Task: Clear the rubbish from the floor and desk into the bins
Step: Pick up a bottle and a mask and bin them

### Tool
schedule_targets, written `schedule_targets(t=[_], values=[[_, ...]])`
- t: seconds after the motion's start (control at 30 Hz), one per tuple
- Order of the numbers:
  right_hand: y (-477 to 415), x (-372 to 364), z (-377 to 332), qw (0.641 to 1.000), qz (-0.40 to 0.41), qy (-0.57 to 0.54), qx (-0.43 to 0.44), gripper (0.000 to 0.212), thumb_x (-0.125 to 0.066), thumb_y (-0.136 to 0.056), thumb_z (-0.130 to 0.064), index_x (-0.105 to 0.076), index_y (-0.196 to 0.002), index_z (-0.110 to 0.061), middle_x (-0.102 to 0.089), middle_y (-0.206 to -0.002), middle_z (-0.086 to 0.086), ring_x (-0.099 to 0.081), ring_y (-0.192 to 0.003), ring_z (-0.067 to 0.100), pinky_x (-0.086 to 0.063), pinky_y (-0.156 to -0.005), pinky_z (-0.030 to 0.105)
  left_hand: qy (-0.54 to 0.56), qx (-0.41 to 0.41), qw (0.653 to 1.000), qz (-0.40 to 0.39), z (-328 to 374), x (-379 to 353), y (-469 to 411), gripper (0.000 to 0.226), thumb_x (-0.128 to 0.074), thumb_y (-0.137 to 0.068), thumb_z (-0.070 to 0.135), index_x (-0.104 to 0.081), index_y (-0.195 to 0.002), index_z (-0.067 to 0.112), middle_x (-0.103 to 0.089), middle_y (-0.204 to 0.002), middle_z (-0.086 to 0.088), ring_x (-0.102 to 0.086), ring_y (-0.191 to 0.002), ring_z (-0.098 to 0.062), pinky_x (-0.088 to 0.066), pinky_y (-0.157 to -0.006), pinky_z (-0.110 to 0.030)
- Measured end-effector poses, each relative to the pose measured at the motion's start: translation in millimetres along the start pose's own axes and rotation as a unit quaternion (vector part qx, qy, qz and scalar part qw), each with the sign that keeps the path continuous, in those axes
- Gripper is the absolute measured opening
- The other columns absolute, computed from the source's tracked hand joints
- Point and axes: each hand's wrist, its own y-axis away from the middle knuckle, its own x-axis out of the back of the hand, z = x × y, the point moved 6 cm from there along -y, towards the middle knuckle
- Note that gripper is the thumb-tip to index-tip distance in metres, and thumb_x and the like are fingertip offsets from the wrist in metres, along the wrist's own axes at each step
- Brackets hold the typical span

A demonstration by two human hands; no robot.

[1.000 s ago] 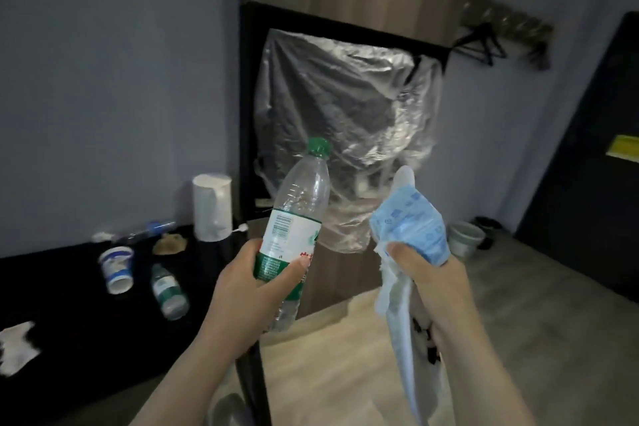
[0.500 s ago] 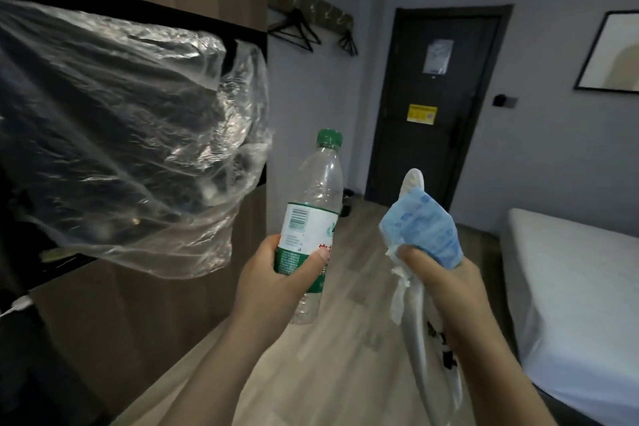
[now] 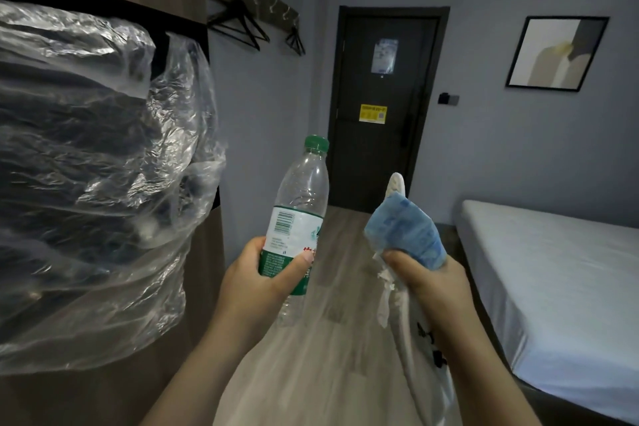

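My left hand (image 3: 257,278) grips a clear plastic bottle (image 3: 302,199) with a green cap and a green-and-white label, held upright at chest height. My right hand (image 3: 427,282) grips a crumpled blue packet (image 3: 404,235) together with white tissue and a white plastic bag (image 3: 420,353) that hangs down below my fist. Both hands are raised over the wooden floor (image 3: 332,315), about a hand's width apart. No bin shows in this view.
A large clear plastic sheet (image 3: 93,166) covers a dark object on the left, close to my left arm. A dark door (image 3: 378,107) stands ahead, with hangers (image 3: 238,24) on the wall to its left. A bed with a white sheet (image 3: 553,263) fills the right.
The view has swung right, away from the dark desk with its cup and bottles, towards the door and bed. Both hands keep the same hold on the bottle and the packet.
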Motion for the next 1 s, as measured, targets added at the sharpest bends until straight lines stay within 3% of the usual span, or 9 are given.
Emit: schedule_targets(t=[0.23, 0.5, 0.7, 0.87, 1.0], values=[[-65.4, -39.9, 27.5, 0.997, 0.026, 0.066, -0.018, 0.015, -0.076, -0.073, -0.013, -0.070, -0.086, -0.008, -0.071, -0.079, 0.013, -0.063, -0.062, 0.011, -0.051, -0.056, 0.023, -0.014, -0.001, 0.999, -0.033, -34.6, -15.1, -83.8, 0.017, -0.074, -0.079, 0.033, -0.061, -0.089, 0.033, -0.068, -0.083, 0.011, -0.062, -0.071, 0.011, -0.042, -0.049, -0.004], [-186.0, -62.3, 59.1, 0.997, 0.024, 0.067, -0.012, 0.014, -0.076, -0.072, -0.011, -0.069, -0.082, -0.007, -0.069, -0.079, 0.015, -0.064, -0.065, 0.018, -0.056, -0.063, 0.035, -0.021, 0.007, 1.000, -0.022, -68.7, -71.4, -198.2, 0.020, -0.074, -0.076, 0.037, -0.064, -0.090, 0.030, -0.070, -0.082, 0.012, -0.065, -0.071, 0.004, -0.046, -0.057, -0.015], [-292.5, -65.6, 73.5, 0.998, 0.009, 0.051, -0.020, 0.013, -0.078, -0.071, -0.012, -0.069, -0.080, -0.009, -0.069, -0.075, 0.013, -0.062, -0.055, 0.009, -0.052, -0.053, 0.023, -0.049, -0.003, 0.999, -0.024, -67.0, -131.5, -291.3, 0.020, -0.073, -0.078, 0.038, -0.062, -0.094, 0.031, -0.069, -0.083, 0.015, -0.062, -0.072, 0.012, -0.041, -0.049, -0.006], [-368.1, -69.2, 96.0, 0.998, -0.001, 0.055, -0.036, 0.013, -0.077, -0.070, -0.013, -0.069, -0.080, -0.008, -0.070, -0.074, 0.012, -0.063, -0.055, 0.009, -0.051, -0.051, 0.021, -0.057, 0.012, 0.998, -0.010, -91.5, -167.1, -353.7, 0.028, -0.076, -0.073, 0.050, -0.063, -0.091, 0.033, -0.067, -0.082, 0.030, -0.062, -0.073, 0.010, -0.044, -0.060, -0.020], [-422.4, -81.2, 116.5, 0.997, -0.007, 0.057, -0.045, 0.011, -0.077, -0.071, -0.011, -0.069, -0.078, -0.008, -0.071, -0.075, 0.012, -0.064, -0.058, 0.012, -0.053, -0.056, 0.026, -0.063, 0.020, 0.998, -0.002, -111.8, -188.7, -406.2, 0.024, -0.075, -0.074, 0.049, -0.063, -0.089, 0.034, -0.069, -0.081, 0.021, -0.063, -0.074, 0.006, -0.044, -0.061, -0.022]])
